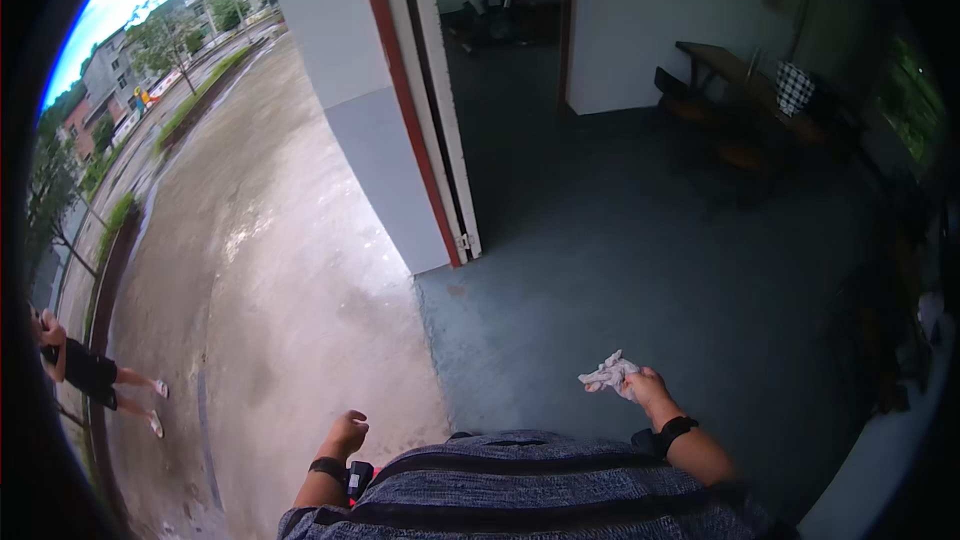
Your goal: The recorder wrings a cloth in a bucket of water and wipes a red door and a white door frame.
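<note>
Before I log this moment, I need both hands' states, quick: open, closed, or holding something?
Left hand: nothing visible in it; whether open or closed cannot be told.
Right hand: closed, holding a crumpled white cloth.

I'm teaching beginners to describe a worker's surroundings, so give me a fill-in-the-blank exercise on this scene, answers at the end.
1. The crumpled cloth is held in the wearer's ____ hand.
2. The left hand appears against the paler, ____ ground rather than the indoor floor.
3. The left wristband is coloured ____.
4. The other person appears near the picture's ____ edge.

Missing words: right; outdoor; black; left.
</note>
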Demonstrator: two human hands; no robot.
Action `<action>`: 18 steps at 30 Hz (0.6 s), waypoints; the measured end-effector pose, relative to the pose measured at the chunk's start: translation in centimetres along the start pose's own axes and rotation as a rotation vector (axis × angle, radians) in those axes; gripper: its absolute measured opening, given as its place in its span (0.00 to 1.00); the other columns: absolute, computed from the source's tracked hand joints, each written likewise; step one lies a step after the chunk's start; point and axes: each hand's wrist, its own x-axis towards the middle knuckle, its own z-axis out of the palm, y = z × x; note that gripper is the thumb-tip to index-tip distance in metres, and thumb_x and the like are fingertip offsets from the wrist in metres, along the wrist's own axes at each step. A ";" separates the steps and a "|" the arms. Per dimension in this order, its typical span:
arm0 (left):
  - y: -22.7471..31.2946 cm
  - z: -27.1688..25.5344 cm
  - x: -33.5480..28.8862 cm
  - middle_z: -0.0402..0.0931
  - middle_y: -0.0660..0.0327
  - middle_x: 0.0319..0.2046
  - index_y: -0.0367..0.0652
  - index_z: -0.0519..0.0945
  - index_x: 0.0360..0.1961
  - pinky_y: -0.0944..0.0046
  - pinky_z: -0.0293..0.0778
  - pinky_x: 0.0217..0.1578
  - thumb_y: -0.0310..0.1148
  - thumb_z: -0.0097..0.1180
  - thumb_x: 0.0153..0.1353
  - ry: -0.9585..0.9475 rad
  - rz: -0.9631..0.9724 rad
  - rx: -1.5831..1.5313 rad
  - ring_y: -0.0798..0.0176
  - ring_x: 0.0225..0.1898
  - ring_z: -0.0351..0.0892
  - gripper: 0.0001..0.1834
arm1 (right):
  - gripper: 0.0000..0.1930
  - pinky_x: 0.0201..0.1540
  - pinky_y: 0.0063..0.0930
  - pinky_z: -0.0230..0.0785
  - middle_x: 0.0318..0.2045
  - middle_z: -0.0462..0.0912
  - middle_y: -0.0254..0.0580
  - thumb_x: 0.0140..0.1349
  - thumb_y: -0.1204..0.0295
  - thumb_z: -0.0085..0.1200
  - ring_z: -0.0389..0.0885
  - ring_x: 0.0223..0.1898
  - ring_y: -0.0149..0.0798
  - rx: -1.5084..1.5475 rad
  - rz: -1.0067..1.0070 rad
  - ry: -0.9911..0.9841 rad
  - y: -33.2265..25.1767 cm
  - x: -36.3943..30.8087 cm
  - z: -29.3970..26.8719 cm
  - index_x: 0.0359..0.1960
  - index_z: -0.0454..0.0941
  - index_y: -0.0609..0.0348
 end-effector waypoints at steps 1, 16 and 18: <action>0.9 0.1 1.3 0.78 0.49 0.36 0.41 0.76 0.44 0.61 0.74 0.39 0.33 0.52 0.51 -0.033 -0.014 0.017 0.55 0.39 0.78 0.17 | 0.10 0.33 0.28 0.67 0.26 0.78 0.40 0.50 0.70 0.49 0.76 0.29 0.36 -0.020 0.012 -0.002 -0.8 -0.2 -0.2 0.28 0.76 0.64; 6.7 3.0 25.8 0.79 0.58 0.31 0.46 0.81 0.25 0.59 0.75 0.38 0.29 0.46 0.49 -0.330 0.796 1.104 0.52 0.37 0.78 0.09 | 0.15 0.22 0.37 0.54 0.10 0.64 0.40 0.50 0.70 0.51 0.59 0.13 0.36 -0.739 0.175 -0.141 -0.5 3.4 -9.5 0.09 0.63 0.56; 10.8 3.7 28.9 0.79 0.56 0.32 0.45 0.81 0.25 0.58 0.75 0.38 0.29 0.48 0.49 -0.364 0.844 1.188 0.51 0.37 0.78 0.09 | 0.17 0.20 0.37 0.50 0.09 0.61 0.40 0.53 0.69 0.50 0.52 0.11 0.38 -0.829 0.408 -0.222 4.9 3.4 -12.8 0.08 0.64 0.52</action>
